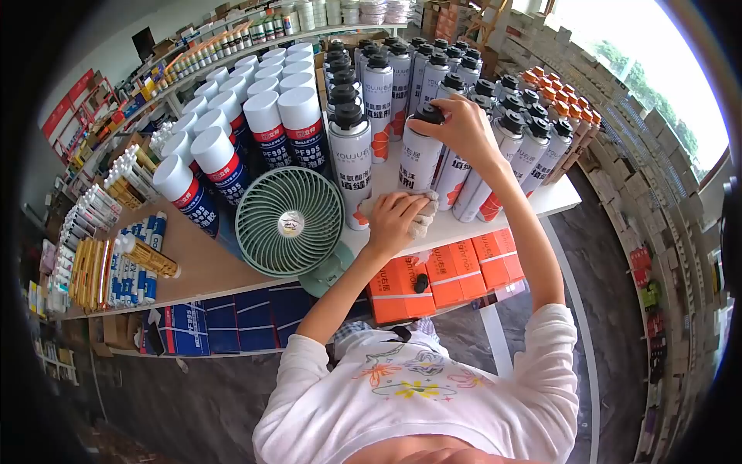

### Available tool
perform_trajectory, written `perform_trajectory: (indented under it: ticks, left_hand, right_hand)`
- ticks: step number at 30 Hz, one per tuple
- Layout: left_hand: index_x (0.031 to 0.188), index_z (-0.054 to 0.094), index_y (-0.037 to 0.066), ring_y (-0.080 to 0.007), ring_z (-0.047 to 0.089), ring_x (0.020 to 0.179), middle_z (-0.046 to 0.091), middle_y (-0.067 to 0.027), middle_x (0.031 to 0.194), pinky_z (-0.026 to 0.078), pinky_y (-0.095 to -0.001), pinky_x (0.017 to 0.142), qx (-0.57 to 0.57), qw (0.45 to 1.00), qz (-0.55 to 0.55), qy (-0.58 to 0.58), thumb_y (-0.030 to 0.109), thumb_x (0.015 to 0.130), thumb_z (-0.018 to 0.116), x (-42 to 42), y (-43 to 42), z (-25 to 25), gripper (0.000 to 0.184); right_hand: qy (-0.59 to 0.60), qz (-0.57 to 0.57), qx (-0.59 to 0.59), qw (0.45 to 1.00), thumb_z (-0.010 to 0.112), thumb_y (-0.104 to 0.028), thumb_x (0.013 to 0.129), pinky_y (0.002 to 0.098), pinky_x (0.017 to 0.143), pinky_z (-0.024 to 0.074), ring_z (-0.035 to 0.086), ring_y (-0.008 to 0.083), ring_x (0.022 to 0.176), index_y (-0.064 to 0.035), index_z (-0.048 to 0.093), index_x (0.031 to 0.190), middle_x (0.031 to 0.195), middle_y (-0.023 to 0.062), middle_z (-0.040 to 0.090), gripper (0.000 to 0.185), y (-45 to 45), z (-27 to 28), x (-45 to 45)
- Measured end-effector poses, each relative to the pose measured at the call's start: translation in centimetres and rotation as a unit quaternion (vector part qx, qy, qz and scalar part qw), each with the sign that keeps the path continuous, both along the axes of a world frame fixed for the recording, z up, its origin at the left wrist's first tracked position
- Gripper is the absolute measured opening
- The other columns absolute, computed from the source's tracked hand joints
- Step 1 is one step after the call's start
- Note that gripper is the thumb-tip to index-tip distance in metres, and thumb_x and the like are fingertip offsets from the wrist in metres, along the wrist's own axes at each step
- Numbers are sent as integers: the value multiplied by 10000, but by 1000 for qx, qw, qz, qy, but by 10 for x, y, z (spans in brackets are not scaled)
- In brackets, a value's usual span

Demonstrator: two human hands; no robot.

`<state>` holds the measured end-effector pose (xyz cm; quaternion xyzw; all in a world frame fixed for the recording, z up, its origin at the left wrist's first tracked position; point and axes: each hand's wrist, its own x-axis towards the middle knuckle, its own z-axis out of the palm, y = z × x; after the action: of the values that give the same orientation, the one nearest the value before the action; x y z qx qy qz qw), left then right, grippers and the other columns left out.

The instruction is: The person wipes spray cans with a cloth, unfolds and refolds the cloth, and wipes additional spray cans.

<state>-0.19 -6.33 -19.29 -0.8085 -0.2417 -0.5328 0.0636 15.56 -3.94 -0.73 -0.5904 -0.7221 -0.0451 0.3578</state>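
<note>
My right hand (464, 130) grips a white spray foam can (418, 164) by its black cap (430, 114), fingers bent around the top. The can stands upright near the shelf's front edge. Low on its front, my left hand (396, 220) presses a bunched beige cloth (423, 218) against it. Similar white cans stand close on both sides, one foam can (352, 166) just left of it. Left of my left hand sits a green round fan (291, 222).
Rows of blue cans with white caps (263, 116) stand behind and left of the fan. Orange-capped tubes (568, 112) fill the right end. Below the shelf (541, 203) are orange boxes (454, 271) and blue boxes (232, 323). Markers and tubes (143, 255) lie at the left.
</note>
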Motion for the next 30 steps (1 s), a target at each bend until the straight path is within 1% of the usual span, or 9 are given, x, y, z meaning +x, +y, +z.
perform_trajectory:
  ticks: [4, 7, 9, 11, 12, 20, 25, 27, 30]
  left_hand:
    - [1045, 693, 115, -221, 619, 960, 696, 18, 1029, 457, -382, 831, -25, 1000, -15, 7, 60, 638, 740, -12, -1, 3, 413]
    - [1071, 673, 92, -224, 608, 988, 688, 8, 1055, 453, -382, 828, -38, 998, -39, 5, 18, 624, 745, -16, -3, 12, 459]
    - [1061, 672, 94, -220, 611, 983, 687, 8, 1062, 452, -377, 814, -62, 996, -52, -32, 26, 622, 750, -15, -7, 19, 452]
    - [1059, 670, 95, -218, 612, 979, 686, 11, 1060, 451, -375, 810, -48, 996, -59, -41, 30, 622, 750, -12, -10, 33, 448]
    - [1056, 669, 95, -215, 613, 975, 685, 14, 1057, 450, -373, 807, -33, 996, -64, -50, 33, 623, 750, -11, -12, 42, 445]
    - [1079, 686, 89, -211, 611, 1006, 683, 17, 1079, 449, -384, 830, 106, 993, -26, -51, 63, 666, 743, -2, -2, 125, 418]
    - [1093, 683, 99, -209, 601, 1012, 683, 17, 1087, 440, -393, 854, 95, 995, -32, -29, 42, 648, 734, 3, 7, 67, 452]
    - [1100, 681, 108, -210, 591, 1008, 680, 23, 1097, 434, -385, 866, 34, 999, -21, 22, 42, 643, 718, 2, 7, 20, 463]
    - [1095, 681, 115, -212, 586, 1005, 678, 28, 1104, 432, -379, 863, -16, 997, -49, 51, 57, 648, 705, -2, 0, -5, 451]
  right_hand:
    - [-38, 32, -98, 994, 761, -579, 767, 396, 825, 528, 663, 288, 913, -34, 655, 1161, 1043, 154, 677, 681, 9, 11, 14]
    - [-56, 154, -11, 986, 748, -625, 757, 388, 870, 518, 651, 284, 988, -37, 644, 1186, 1140, 147, 665, 735, 16, 7, 28]
    - [-100, 188, -23, 977, 733, -603, 789, 349, 928, 499, 624, 235, 1075, -84, 646, 1229, 1231, 110, 645, 686, 23, 18, 32]
    - [-19, 240, -253, 937, 732, -510, 842, 316, 924, 497, 612, 170, 1075, -155, 632, 1292, 1251, 67, 645, 582, 19, 35, 27]
    - [-6, 285, -168, 944, 744, -449, 855, 293, 846, 513, 625, 125, 963, -192, 647, 1294, 1204, 38, 669, 518, 32, 18, 33]
    - [-22, 135, -153, 979, 833, -438, 746, 302, 768, 529, 646, 158, 802, -137, 758, 1098, 998, 60, 745, 469, 5, 28, 22]
    - [68, 61, -107, 990, 845, -505, 692, 336, 722, 550, 694, 196, 761, -62, 766, 1040, 857, 125, 744, 568, -8, 19, 11]
    - [18, -5, -46, 999, 824, -559, 692, 342, 661, 556, 704, 236, 660, -32, 763, 1021, 737, 160, 713, 625, -15, 21, 0]
    - [28, 0, -64, 998, 828, -554, 692, 340, 648, 555, 700, 236, 639, -14, 757, 1021, 720, 166, 706, 636, -14, 22, -2]
